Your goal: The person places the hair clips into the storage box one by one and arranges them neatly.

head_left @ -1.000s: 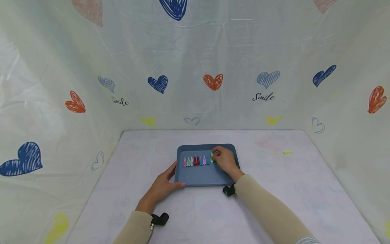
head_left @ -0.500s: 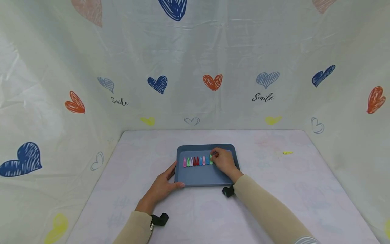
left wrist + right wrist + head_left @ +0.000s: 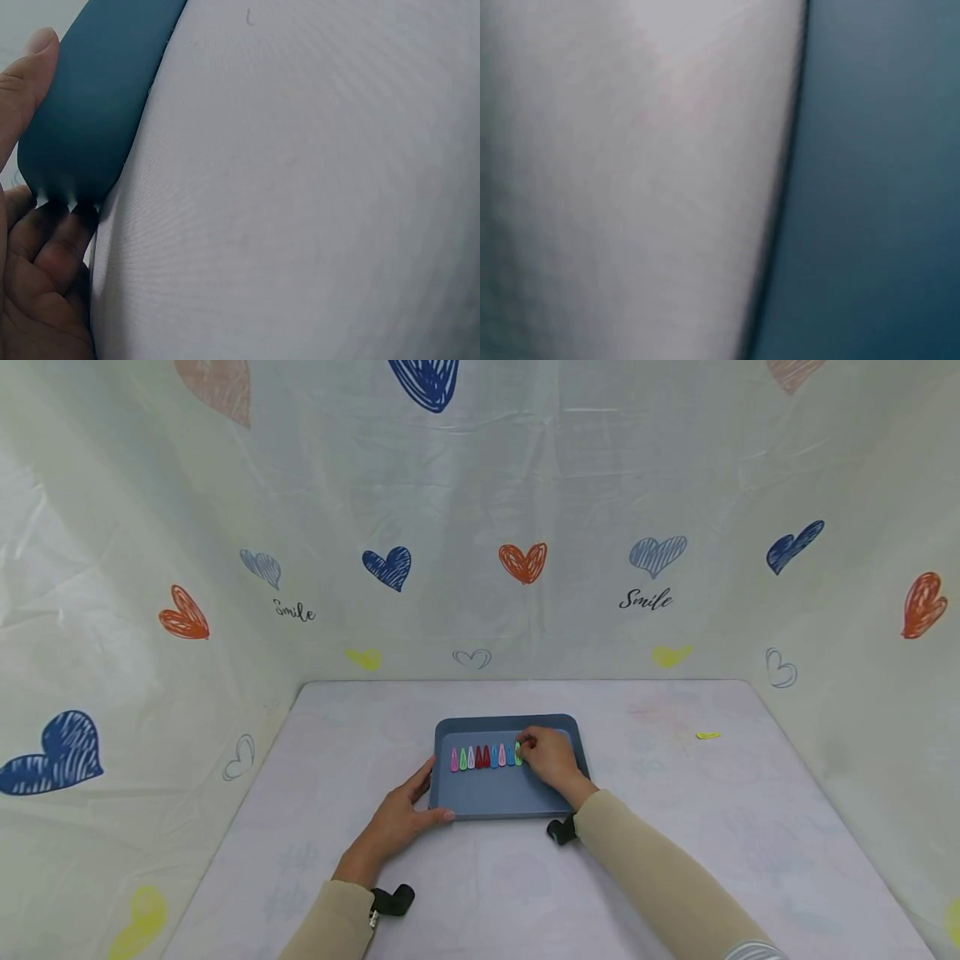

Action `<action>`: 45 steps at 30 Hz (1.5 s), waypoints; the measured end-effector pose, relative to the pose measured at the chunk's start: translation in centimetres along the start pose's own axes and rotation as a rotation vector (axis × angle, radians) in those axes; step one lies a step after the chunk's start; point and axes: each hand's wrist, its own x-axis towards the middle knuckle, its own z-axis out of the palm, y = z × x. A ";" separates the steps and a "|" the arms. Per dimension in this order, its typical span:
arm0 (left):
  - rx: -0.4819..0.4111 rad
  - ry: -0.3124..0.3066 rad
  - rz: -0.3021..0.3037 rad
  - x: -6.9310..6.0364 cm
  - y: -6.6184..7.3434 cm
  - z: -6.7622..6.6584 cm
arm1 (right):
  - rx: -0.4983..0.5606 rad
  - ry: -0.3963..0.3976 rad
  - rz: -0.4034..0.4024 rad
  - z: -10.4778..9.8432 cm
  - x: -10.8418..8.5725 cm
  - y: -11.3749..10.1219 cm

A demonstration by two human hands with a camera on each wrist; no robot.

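A blue-grey tray (image 3: pixel 487 797) lies on the table, bearing a row of hair clips: pink (image 3: pixel 454 761), green, red, blue and other colours, side by side. My left hand (image 3: pixel 397 822) grips the tray's near left corner, thumb at the front edge and fingers along the left side. In the left wrist view, the fingers (image 3: pixel 56 255) bend against the tray's wall (image 3: pixel 97 97). At the right end of the row, my right hand (image 3: pixel 551 756) pinches a green hair clip (image 3: pixel 517 755), its upper part partly covered by the fingertips. The right wrist view shows no hand.
A yellow hair clip (image 3: pixel 708 736) lies on the white table (image 3: pixel 645 877) to the right of the tray. Behind the table hangs a pale curtain (image 3: pixel 450 485) printed with hearts. The tray's raised rim surrounds the clips.
My right hand has moved slightly left and toward me with the green hair clip, bringing it close beside the blue clip. The left hand has stayed on the tray.
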 end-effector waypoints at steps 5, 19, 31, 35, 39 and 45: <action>0.002 0.001 -0.006 0.0 0.1 0.0 | 0.004 -0.008 0.018 -0.1 -0.1 -0.2; -0.007 0.007 -0.005 -0.1 -0.2 0.0 | 0.050 -0.022 0.072 -0.2 -0.2 -0.5; 0.003 0.016 -0.006 -0.2 0.0 0.1 | 0.137 -0.010 0.063 -0.6 -0.4 -0.4; 0.008 0.017 0.000 -0.2 0.0 0.1 | 0.162 -0.004 0.066 -0.8 -0.4 -0.4; 0.004 0.012 -0.012 -0.1 0.0 0.1 | 0.169 0.004 0.067 -1.1 -0.4 -0.5; -0.001 0.013 -0.009 -0.1 0.1 0.1 | 0.188 0.015 0.046 -1.9 -0.5 -0.9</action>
